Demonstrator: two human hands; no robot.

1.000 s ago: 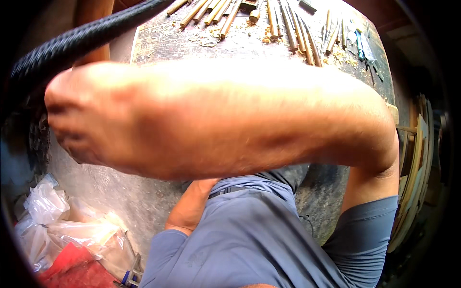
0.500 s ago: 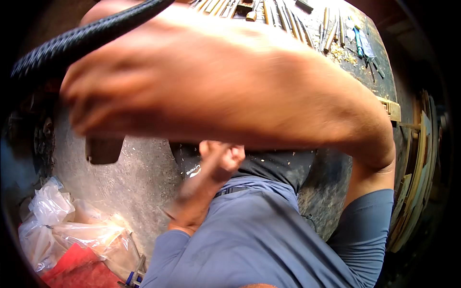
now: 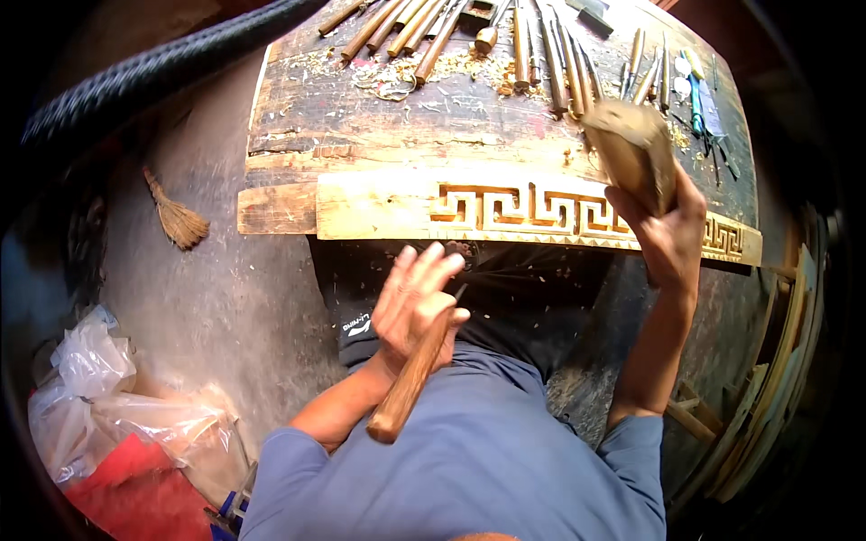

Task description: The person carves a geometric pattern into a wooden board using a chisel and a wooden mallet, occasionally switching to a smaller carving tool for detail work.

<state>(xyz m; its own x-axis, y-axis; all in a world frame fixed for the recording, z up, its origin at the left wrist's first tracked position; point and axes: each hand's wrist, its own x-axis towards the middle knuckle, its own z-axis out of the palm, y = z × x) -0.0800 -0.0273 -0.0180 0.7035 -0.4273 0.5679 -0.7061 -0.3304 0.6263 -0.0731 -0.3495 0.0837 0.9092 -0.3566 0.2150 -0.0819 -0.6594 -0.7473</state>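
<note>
My left hand [image 3: 413,311] holds a wood-handled carving tool [image 3: 404,388] with its thumb, fingers partly extended, the handle angled down over my shirt and the thin steel end pointing up. My right hand [image 3: 672,225] grips a thick, worn wooden block mallet [image 3: 631,149], raised over the right part of a pale board [image 3: 374,206]. This board lies along the bench's near edge and is carved with a square meander pattern and small triangles, plain at its left. A shorter plank [image 3: 275,209] lies at its left end.
Several wood-handled chisels [image 3: 433,50] and shavings lie across the worn bench [image 3: 298,122]. Blue tools [image 3: 696,104] are at its right. A straw broom [image 3: 178,212] lies on the floor at left, plastic bags [image 3: 95,370] and red cloth [image 3: 135,496] lower left, leaning boards [image 3: 771,379] at right.
My right arm has swung from across the view at left to the right, uncovering the board, mallet now visible in that hand. My left hand is now fully visible with the tool.
</note>
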